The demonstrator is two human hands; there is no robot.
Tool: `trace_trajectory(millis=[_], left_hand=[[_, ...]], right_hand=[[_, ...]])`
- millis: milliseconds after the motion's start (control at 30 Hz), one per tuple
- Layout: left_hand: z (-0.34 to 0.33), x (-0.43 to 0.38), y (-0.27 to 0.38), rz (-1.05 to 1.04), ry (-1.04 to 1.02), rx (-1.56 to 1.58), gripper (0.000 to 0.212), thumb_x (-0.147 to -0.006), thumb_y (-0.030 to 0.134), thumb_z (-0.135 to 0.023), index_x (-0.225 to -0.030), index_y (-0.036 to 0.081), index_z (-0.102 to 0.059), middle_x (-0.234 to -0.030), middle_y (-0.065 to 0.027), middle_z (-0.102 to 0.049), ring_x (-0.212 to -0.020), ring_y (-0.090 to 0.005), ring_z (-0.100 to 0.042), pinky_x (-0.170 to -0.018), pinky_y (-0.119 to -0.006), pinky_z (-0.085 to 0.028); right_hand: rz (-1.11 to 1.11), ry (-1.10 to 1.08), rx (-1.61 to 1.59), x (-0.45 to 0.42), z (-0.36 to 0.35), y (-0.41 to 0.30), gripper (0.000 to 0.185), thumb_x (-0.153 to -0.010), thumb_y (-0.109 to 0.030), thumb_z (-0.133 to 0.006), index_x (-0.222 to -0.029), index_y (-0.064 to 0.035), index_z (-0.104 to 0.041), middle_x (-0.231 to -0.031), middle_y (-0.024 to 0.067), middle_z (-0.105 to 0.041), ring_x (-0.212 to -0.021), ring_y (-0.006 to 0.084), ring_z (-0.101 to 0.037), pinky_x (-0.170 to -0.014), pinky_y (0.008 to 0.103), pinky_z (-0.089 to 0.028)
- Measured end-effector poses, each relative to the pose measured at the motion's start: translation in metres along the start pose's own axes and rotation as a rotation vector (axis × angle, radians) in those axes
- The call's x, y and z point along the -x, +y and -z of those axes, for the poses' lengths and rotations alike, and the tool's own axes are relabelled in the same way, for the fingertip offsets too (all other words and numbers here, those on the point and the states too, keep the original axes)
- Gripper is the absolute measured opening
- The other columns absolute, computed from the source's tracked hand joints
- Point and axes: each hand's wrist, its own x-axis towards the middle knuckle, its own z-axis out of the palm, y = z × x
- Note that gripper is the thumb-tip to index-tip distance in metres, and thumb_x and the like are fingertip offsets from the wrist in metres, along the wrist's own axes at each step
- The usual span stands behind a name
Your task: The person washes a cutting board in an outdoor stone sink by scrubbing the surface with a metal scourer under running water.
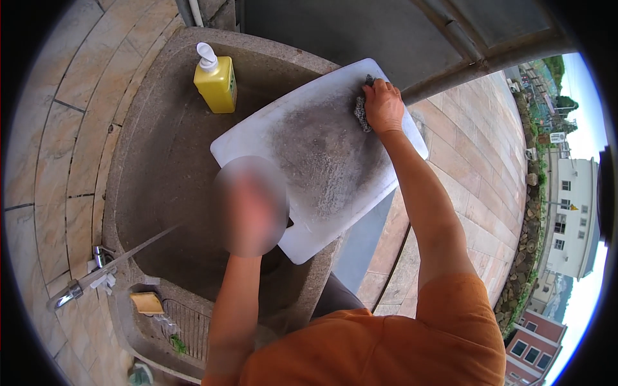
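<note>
A white plastic cutting board [309, 193], darkly stained across its middle, lies tilted over the right rim of a stone sink [159, 159]. My right hand [385, 106] is closed on a metal scouring pad [361, 115] and presses it to the board's upper right part. At the board's lower left edge, near its handle slot, is my left hand [251, 207]; a blur covers it, so its fingers and grip cannot be made out. A yellow bottle [222, 84] with a white pump top stands in the sink's upper left corner.
A metal faucet [72, 292] reaches over the sink from the left, with its far part near my left forearm. Below it, a smaller basin [133, 333] holds a yellow sponge [147, 303], a wire rack [188, 328] and a green scrap [178, 344]. Stone paving [463, 159] extends to the right.
</note>
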Motion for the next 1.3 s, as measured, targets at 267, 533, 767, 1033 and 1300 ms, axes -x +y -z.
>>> trace_trajectory(millis=[267,533,767,1033,1300], left_hand=[[0.017,0.006,-0.024,-0.283,0.194,-0.207,0.018,-0.093,0.019,-0.056,-0.106,0.007,-0.057,-0.091,-0.0061,-0.060,-0.080,-0.0187,-0.058,-0.068,-0.031,-0.049],[0.033,0.055,-0.086,0.356,-0.136,1.740,0.037,-0.090,0.022,-0.061,-0.125,0.014,-0.050,-0.091,0.0036,-0.057,-0.075,-0.0093,-0.054,-0.065,-0.026,-0.047],[0.057,0.113,-0.122,0.362,-0.079,2.044,0.044,-0.091,0.016,-0.056,-0.133,0.012,-0.044,-0.102,0.0016,-0.056,-0.084,-0.0107,-0.055,-0.072,-0.027,-0.048],[0.143,0.174,-0.161,0.336,0.071,2.143,0.039,-0.096,0.014,-0.047,-0.134,0.014,-0.043,-0.090,0.0033,-0.055,-0.057,-0.0057,-0.044,-0.046,-0.021,-0.039],[0.176,0.153,-0.150,0.187,0.173,0.571,0.031,-0.093,0.019,-0.053,-0.119,0.003,-0.053,-0.096,-0.0013,-0.057,-0.083,-0.0121,-0.054,-0.071,-0.028,-0.047]], right_hand=[[0.571,-0.170,-0.446,0.072,0.023,-0.185,0.019,-0.078,-0.014,-0.070,-0.075,-0.0058,-0.053,-0.079,0.0131,-0.058,-0.081,0.0337,-0.056,-0.071,0.0423,-0.048],[0.323,-0.067,-0.252,0.017,-0.017,-0.150,0.018,-0.083,-0.020,-0.066,-0.082,-0.0058,-0.055,-0.086,0.0118,-0.061,-0.086,0.0342,-0.058,-0.073,0.0445,-0.049],[0.667,-0.195,-0.547,0.099,0.013,-0.296,0.016,-0.076,-0.019,-0.069,-0.079,-0.0088,-0.057,-0.080,0.0089,-0.057,-0.083,0.0295,-0.055,-0.071,0.0412,-0.045],[0.813,-0.262,-0.754,0.147,0.029,-0.416,0.015,-0.077,-0.018,-0.068,-0.078,-0.0090,-0.056,-0.080,0.0088,-0.058,-0.082,0.0290,-0.055,-0.073,0.0400,-0.045],[0.760,-0.240,-1.082,0.210,-0.001,-0.449,0.017,-0.081,-0.019,-0.065,-0.078,-0.0077,-0.053,-0.078,0.0117,-0.054,-0.082,0.0323,-0.054,-0.070,0.0431,-0.046]])
